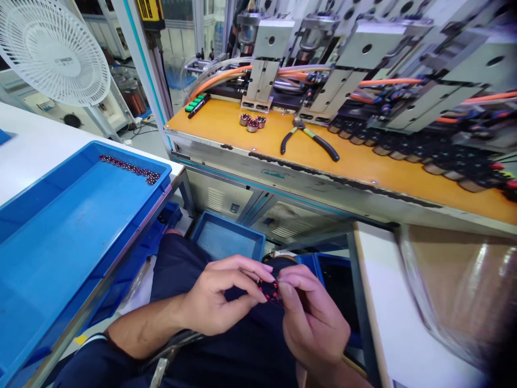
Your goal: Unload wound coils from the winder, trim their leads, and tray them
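Above the lap (246, 350), a small red-and-dark ring (267, 291) is held between both hands: one side is gripped by the fingers of the left hand (220, 293), the other is pinched by those of the right hand (313, 318). Fine fingertip work on this ring seems to be in hand; what exactly is pinched at the right cannot be told. For the next move, a steady left hold and small right-hand motions are probably needed. Farther, similar rings (252, 124) and pliers (301, 125) are seen on the table (226, 129).

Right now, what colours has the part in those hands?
The part is dark with pinkish-red spots, seen in the head view.
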Demonstrator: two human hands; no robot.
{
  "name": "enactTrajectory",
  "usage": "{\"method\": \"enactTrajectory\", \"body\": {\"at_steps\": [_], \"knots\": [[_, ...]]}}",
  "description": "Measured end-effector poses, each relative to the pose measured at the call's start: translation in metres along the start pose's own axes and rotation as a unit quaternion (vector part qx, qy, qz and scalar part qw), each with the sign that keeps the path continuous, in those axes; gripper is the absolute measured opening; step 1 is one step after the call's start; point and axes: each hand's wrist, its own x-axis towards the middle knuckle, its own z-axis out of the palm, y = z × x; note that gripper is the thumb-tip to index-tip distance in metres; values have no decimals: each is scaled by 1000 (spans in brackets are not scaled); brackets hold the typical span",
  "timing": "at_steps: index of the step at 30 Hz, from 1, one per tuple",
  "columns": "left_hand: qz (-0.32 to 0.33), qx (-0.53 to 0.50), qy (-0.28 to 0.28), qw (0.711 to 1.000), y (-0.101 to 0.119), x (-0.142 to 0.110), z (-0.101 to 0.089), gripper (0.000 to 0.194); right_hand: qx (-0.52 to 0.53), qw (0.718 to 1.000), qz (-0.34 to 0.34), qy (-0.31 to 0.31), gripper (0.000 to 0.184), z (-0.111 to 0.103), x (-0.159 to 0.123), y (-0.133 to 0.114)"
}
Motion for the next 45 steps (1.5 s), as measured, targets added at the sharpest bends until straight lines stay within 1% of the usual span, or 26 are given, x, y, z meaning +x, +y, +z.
{"method": "enactTrajectory", "body": {"at_steps": [1, 2, 4, 6, 7, 8, 9, 10, 13, 15, 17, 20, 21, 23, 24, 25, 27, 28, 29, 30, 31, 34, 37, 40, 43, 45], "knots": [[-24, -70, -2, 997, -2, 1, 0, 13, -30, 999, -43, -13, 13, -4, 3, -1], [-58, -141, -2, 988, -4, 2, -1, 17, -59, 994, -82, -30, 15, -8, 6, -3], [-155, -251, -13, 955, -10, 4, 0, 33, -109, 982, -142, -65, 15, -17, 13, -8], [-259, -305, -59, 915, -15, 6, 3, 38, -147, 969, -182, -81, 11, -24, 20, -15], [-293, -318, -90, 897, -17, 6, 4, 37, -161, 964, -194, -80, 11, -26, 23, -18], [-312, -328, -114, 885, -19, 6, 6, 36, -172, 961, -203, -80, 11, -28, 25, -21], [-314, -335, -124, 880, -19, 5, 7, 35, -182, 957, -211, -79, 11, -30, 27, -23], [-308, -337, -119, 881, -19, 4, 8, 33, -192, 954, -215, -79, 10, -31, 28, -25], [-281, -321, -63, 902, -15, 2, 10, 29, -221, 948, -219, -71, 8, -33, 29, -28], [-261, -316, -36, 912, -12, 2, 10, 27, -229, 950, -203, -64, 9, -32, 28, -30], [-231, -325, -12, 917, -9, 3, 10, 29, -217, 959, -172, -57, 11, -29, 27, -31], [-196, -371, 28, 907, -6, 6, 9, 34, -163, 977, -122, -67, 13, -28, 25, -32], [-195, -386, 42, 900, -5, 7, 9, 37, -141, 981, -109, -79, 13, -28, 25, -32], [-221, -402, 61, 886, -6, 10, 9, 38, -107, 983, -100, -109, 14, -31, 24, -31], [-249, -402, 52, 880, -7, 11, 9, 37, -95, 982, -104, -124, 15, -33, 25, -30], [-279, -401, 27, 872, -8, 12, 9, 38, -89, 980, -112, -138, 16, -35, 25, -30], [-324, -401, -59, 855, -10, 13, 8, 42, -87, 975, -132, -154, 16, -38, 28, -29], [-333, -399, -98, 849, -12, 12, 8, 41, -91, 973, -140, -157, 16, -39, 29, -29], [-331, -394, -122, 849, -13, 12, 8, 39, -96, 972, -145, -156, 15, -39, 30, -30], [-320, -385, -129, 856, -13, 11, 7, 35, -103, 972, -148, -149, 15, -39, 31, -30], [-305, -373, -121, 868, -13, 10, 7, 32, -113, 973, -149, -137, 14, -39, 31, -30], [-255, -333, -65, 906, -12, 8, 9, 28, -137, 976, -135, -101, 14, -35, 30, -30], [-208, -305, -7, 929, -10, 7, 12, 28, -129, 983, -103, -78, 13, -30, 25, -29], [-141, -262, 41, 954, -6, 8, 15, 27, -102, 990, -76, -62, 13, -26, 20, -26], [-89, -209, 73, 971, -3, 9, 17, 28, -76, 994, -63, -37, 14, -22, 16, -26], [-72, -174, 80, 979, -2, 11, 17, 29, -53, 997, -46, -15, 14, -19, 16, -29]]}}
